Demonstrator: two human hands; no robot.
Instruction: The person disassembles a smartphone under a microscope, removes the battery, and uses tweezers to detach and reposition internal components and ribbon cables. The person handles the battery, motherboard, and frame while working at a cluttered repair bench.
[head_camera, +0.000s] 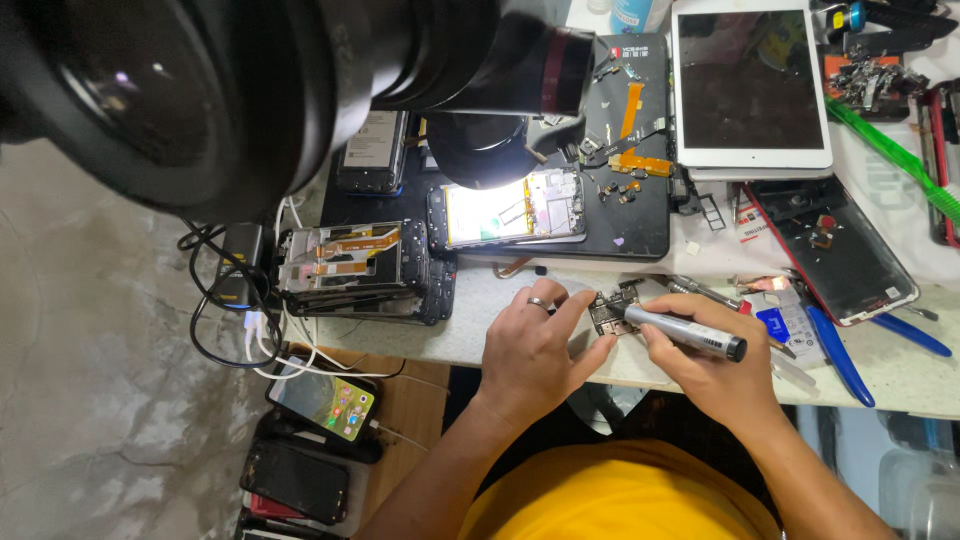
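Note:
My left hand (535, 345), a ring on one finger, pinches a small dark circuit board (608, 312) against the white bench near its front edge. My right hand (710, 365) grips a grey pen-shaped powered screwdriver (685, 333) whose tip touches that board from the right. Just behind, an opened phone (505, 210) with its inner parts bare lies lit under a black microscope head (480, 150).
A white tablet (750, 85) lies back right, a dark phone panel (835, 245) beside it, blue tools (840, 355) at the right edge. Stacked phone frames (350, 265) sit left. Below the bench lie a lit phone (325, 400) and tangled cables (240, 320).

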